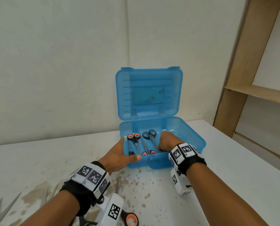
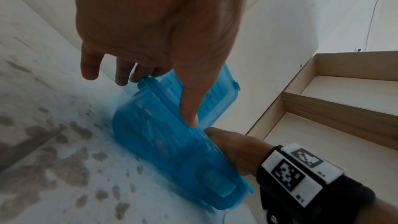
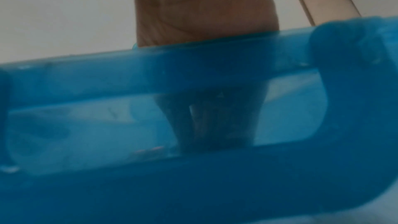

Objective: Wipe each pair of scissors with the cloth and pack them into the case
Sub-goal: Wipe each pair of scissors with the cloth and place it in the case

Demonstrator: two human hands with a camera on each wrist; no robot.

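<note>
A blue translucent case (image 1: 193, 137) stands open on the table, lid upright against the wall. Inside lie scissors with black and orange handles (image 1: 134, 137), dark blue handled scissors (image 1: 149, 133) and a red handled pair (image 1: 149, 152). My left hand (image 1: 119, 154) grips the case's left front corner (image 2: 150, 134), thumb (image 2: 189, 108) along the front rim. My right hand (image 1: 167, 141) reaches down into the case. Through the blue wall (image 3: 193, 185) its fingers (image 3: 183, 125) seem to pinch the blade end of the dark blue scissors.
A stained cloth (image 1: 36, 193) lies at the lower left under my left arm, with bare blades (image 1: 2, 209) beside it. Another orange handled pair (image 1: 131, 221) lies at the bottom edge. The table (image 1: 225, 176) is spotted. A wooden shelf frame (image 1: 250, 95) rises at the right.
</note>
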